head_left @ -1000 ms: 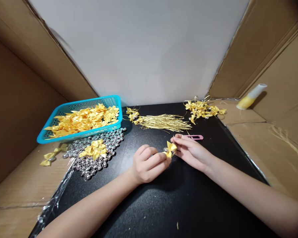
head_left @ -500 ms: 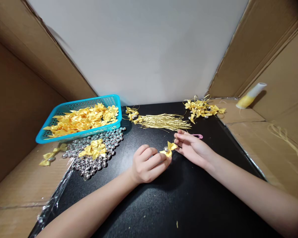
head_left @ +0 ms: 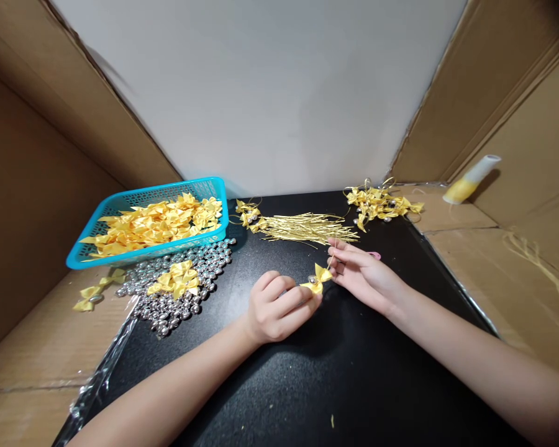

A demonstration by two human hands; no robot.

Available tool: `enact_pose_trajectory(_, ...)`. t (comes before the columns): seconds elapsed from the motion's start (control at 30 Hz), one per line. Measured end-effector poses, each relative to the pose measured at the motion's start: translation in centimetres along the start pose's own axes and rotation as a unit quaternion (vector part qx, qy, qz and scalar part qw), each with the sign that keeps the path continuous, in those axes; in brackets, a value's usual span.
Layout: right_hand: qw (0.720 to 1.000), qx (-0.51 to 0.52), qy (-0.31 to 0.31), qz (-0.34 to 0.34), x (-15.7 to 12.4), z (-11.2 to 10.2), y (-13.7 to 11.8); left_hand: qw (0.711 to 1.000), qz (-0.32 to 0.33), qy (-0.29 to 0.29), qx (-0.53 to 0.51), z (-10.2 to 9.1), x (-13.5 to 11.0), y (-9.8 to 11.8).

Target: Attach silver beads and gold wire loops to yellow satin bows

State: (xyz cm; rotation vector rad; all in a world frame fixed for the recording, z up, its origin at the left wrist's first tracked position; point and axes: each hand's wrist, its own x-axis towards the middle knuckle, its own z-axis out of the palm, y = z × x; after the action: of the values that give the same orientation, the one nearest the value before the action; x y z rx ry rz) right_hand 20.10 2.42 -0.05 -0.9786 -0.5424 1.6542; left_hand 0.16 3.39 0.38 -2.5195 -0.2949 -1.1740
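Note:
Between the fingers of my left hand is a yellow ribbon bow with a silver bead at its middle. My right hand pinches a thin gold cord that runs up from the bow. Just behind the right fingers lies a bundle of cut gold cords. Part of a pink tool, perhaps a needle threader or pin, shows past the right hand; the rest is hidden.
At the left stands a blue basket of yellow bows, beside loose silver beads with several bows on them. Corded bows are heaped at the back right. A whitish-yellow spool stands by the cardboard wall.
My right hand has shifted slightly to the right and its fingertips have risen, covering more of the pink tool. The left hand stays nearly still with the bow.

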Motion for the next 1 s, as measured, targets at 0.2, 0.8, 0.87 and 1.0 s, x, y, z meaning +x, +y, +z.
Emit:
enact_pose_trajectory(0.2,0.995,-0.08,-0.016,-0.052,-0.6,0.6,-0.3,1.0,0.006,-0.002,0.009,0.1,-0.1,-0.1)
enact_pose_trajectory(0.8,0.947,-0.298,-0.013,-0.12,-1.4,0.8,-1.0,1.0,-0.002,-0.005,-0.009,0.3,-0.1,-0.1)
enact_pose_trajectory(0.87,0.956,-0.276,-0.004,-0.102,-1.3,0.9,-1.0,1.0,0.009,-0.009,-0.014,0.0,0.2,-0.1)
enact_pose_trajectory(1.0,0.973,-0.229,0.007,-0.037,-1.0,0.9,-0.8,0.999,0.033,-0.037,-0.014,-0.2,0.2,0.1)
